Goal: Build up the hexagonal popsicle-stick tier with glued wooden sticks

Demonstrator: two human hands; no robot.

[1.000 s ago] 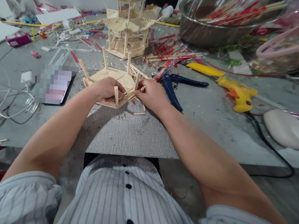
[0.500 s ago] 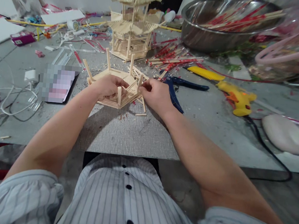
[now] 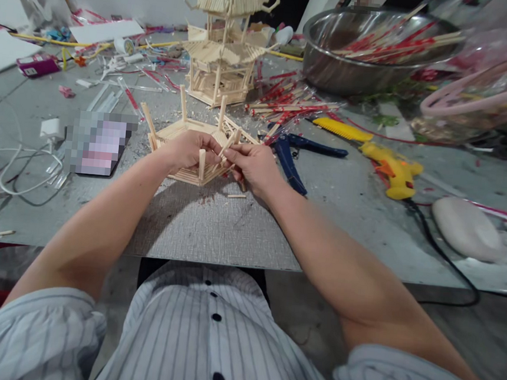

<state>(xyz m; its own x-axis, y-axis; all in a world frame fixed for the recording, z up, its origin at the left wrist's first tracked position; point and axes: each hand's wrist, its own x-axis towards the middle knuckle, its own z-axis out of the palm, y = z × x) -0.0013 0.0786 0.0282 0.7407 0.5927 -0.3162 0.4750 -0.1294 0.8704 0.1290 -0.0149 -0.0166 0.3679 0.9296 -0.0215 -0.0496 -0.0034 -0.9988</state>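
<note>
A low hexagonal base built of wooden sticks (image 3: 177, 174) lies on the table in front of me, with several short posts standing up at its corners. My left hand (image 3: 192, 149) reaches over the base, its fingers pinched on a short wooden stick (image 3: 224, 147). From the right, my right hand (image 3: 255, 165) meets it, thumb and fingertips closed on the same stick near the right corner post. The fingertips partly hide the stick. Loose cut sticks (image 3: 236, 196) lie beside the base.
Behind the base stands a stick pagoda (image 3: 223, 51). To the right are blue-handled cutters (image 3: 292, 158), a yellow glue gun (image 3: 392, 169) with a black cord, and a steel basin (image 3: 356, 75) holding red-wrapped chopsticks. A phone (image 3: 102, 144) and white cables lie left.
My right hand has moved slightly left, bringing its fingertips from beside the corner post to the stick at my left fingers. The view has shifted a little.
</note>
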